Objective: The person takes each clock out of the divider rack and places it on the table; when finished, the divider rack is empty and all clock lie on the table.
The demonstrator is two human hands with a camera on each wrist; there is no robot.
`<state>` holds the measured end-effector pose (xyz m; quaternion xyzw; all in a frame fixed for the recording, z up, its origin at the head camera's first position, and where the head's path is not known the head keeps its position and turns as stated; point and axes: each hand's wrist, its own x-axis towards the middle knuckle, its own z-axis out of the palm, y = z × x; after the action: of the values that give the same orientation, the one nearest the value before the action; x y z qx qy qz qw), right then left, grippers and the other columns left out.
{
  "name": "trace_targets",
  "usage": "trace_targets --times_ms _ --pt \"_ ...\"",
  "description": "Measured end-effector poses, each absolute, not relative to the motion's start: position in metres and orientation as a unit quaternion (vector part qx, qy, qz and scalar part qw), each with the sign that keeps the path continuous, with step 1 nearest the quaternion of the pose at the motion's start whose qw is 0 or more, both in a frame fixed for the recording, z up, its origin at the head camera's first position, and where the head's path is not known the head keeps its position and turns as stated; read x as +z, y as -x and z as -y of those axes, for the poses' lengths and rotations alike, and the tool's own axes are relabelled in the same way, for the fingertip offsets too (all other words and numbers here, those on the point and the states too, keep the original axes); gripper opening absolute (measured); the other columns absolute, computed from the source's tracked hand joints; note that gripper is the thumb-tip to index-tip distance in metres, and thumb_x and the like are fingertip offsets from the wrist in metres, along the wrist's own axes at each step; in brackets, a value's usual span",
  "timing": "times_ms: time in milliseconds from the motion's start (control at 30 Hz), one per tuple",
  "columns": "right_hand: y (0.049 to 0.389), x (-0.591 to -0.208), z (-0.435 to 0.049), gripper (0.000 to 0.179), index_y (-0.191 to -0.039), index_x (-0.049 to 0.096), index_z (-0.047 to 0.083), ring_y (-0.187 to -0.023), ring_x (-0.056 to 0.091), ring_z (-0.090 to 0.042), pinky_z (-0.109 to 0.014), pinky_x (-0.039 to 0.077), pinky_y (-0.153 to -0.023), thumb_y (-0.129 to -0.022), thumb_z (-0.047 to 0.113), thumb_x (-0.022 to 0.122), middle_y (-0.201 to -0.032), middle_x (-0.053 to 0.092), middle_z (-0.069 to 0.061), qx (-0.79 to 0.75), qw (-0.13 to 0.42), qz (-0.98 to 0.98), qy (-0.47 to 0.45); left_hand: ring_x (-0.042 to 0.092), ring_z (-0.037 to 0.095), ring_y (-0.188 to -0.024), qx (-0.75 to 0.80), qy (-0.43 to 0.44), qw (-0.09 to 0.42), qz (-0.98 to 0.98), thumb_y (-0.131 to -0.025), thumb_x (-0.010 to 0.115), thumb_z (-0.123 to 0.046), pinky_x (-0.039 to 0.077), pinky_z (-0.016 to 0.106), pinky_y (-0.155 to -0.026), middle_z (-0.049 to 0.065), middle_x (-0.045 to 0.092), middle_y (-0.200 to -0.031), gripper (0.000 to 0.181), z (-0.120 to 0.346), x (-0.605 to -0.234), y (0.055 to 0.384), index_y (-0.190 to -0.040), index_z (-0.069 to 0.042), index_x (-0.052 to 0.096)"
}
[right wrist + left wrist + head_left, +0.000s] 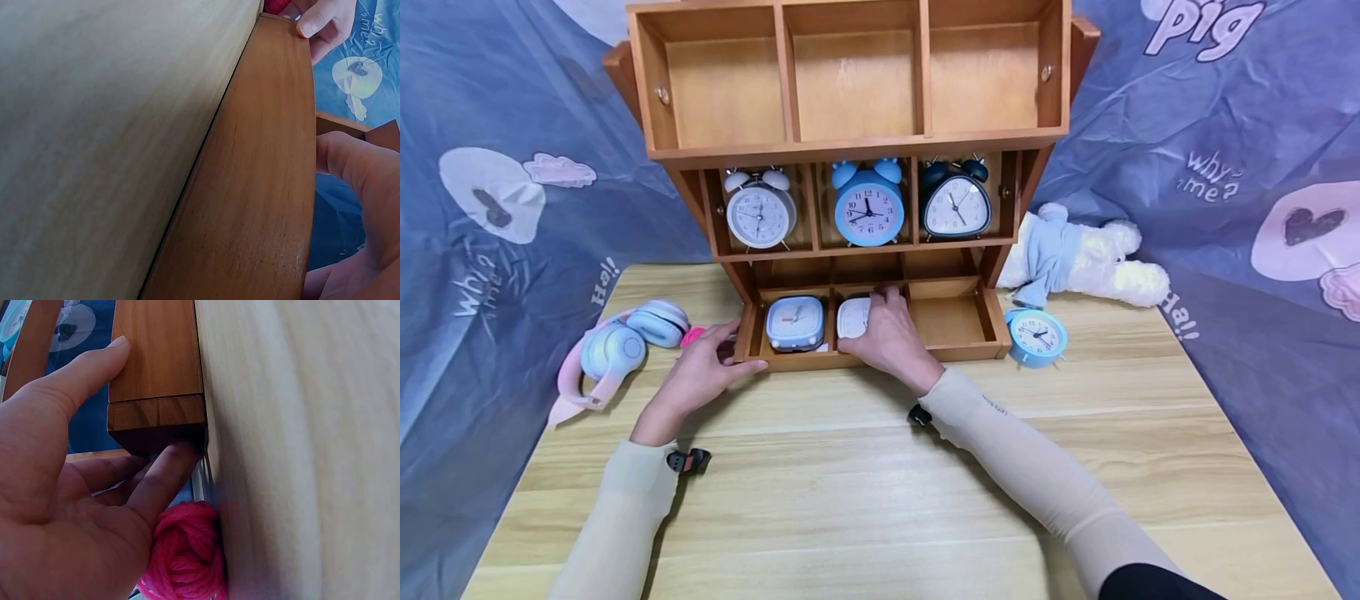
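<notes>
A tiered wooden rack [857,146] with square compartments stands at the back of the table. In its lowest tier, my right hand [891,337] holds a white alarm clock [852,317] in the middle compartment, covering the clock's right part. A blue-framed square clock [795,322] sits in the left compartment; the right one holds nothing. My left hand [700,371] grips the tier's left front corner, thumb on the front board [156,356], fingers against its end. In the right wrist view, that board hides the held clock and part of my right hand [375,200].
The middle tier holds a white twin-bell clock [760,215], a blue one [869,212] and a dark one [957,204]. Right of the rack are a round blue clock [1036,336] and a white plush toy [1090,260]. Headphones [613,350] and pink yarn [187,556] lie left.
</notes>
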<state>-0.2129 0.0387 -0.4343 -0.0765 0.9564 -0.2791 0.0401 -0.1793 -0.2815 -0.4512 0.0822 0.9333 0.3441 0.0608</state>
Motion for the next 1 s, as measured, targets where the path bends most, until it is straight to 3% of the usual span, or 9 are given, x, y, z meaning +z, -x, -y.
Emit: trace_targets --times_ms 567,1000 --pt "0.211 -0.4314 -0.0414 0.103 -0.159 0.049 -0.012 -0.147 0.05 -0.042 -0.048 0.051 -0.127 -0.084 0.041 0.095 -0.164 0.043 -0.029 -0.279 0.015 -0.956 0.091 0.066 0.051 -0.137 0.347 -0.083 0.06 -0.932 -0.099 0.088 -0.042 0.056 0.065 -0.116 0.036 0.05 -0.167 0.1 0.2808 -0.4515 0.1806 -0.17 0.008 0.037" --pt "0.2067 -0.4252 -0.0397 0.102 -0.159 0.048 -0.013 -0.145 0.052 -0.044 -0.051 0.051 -0.126 -0.085 0.041 0.095 -0.159 0.046 -0.03 -0.285 -0.002 -0.953 0.103 0.058 0.054 -0.147 0.342 -0.072 0.07 -0.934 -0.099 0.086 -0.047 0.049 0.067 -0.123 0.035 0.045 -0.171 0.103 0.2804 -0.4496 0.1786 -0.171 0.006 0.035"
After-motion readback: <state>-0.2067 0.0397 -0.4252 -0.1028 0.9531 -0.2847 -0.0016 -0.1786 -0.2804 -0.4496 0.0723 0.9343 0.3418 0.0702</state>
